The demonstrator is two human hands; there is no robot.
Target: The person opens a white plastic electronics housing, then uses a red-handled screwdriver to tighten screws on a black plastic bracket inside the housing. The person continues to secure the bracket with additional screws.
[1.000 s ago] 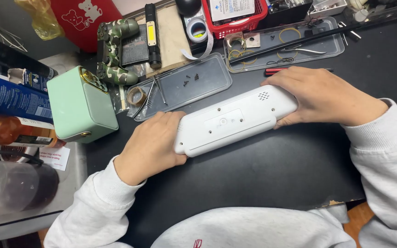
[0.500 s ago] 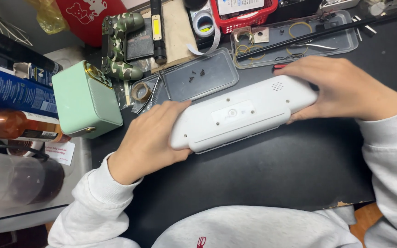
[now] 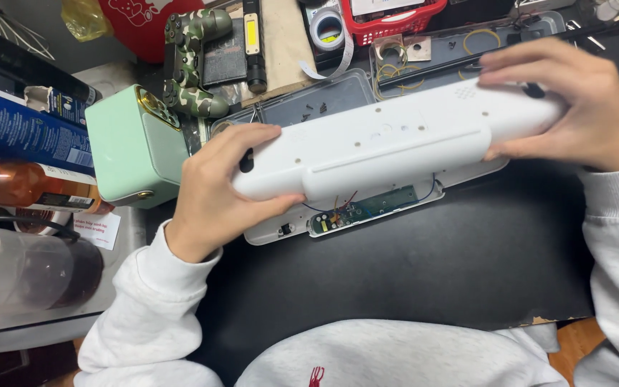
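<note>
A long white plastic cover (image 3: 395, 140) is lifted off the black tabletop (image 3: 431, 272), held at both ends. My left hand (image 3: 216, 193) grips its left end, thumb underneath. My right hand (image 3: 574, 100) grips its right end. Below it lies the white bottom half of the device (image 3: 288, 226), open, with a green circuit board (image 3: 367, 208) and thin coloured wires showing inside.
A mint-green box (image 3: 130, 147) stands left of my left hand. Behind are a camouflage game controller (image 3: 191, 61), a clear tray with small screws (image 3: 317, 104), a tape roll (image 3: 327, 29), a red basket (image 3: 395, 14) and a second tray (image 3: 467, 50). Bottles (image 3: 30, 186) lie at far left.
The white case was whole and lying on the table; now its top cover has come away and is raised, showing the board and wires in the lower half.
</note>
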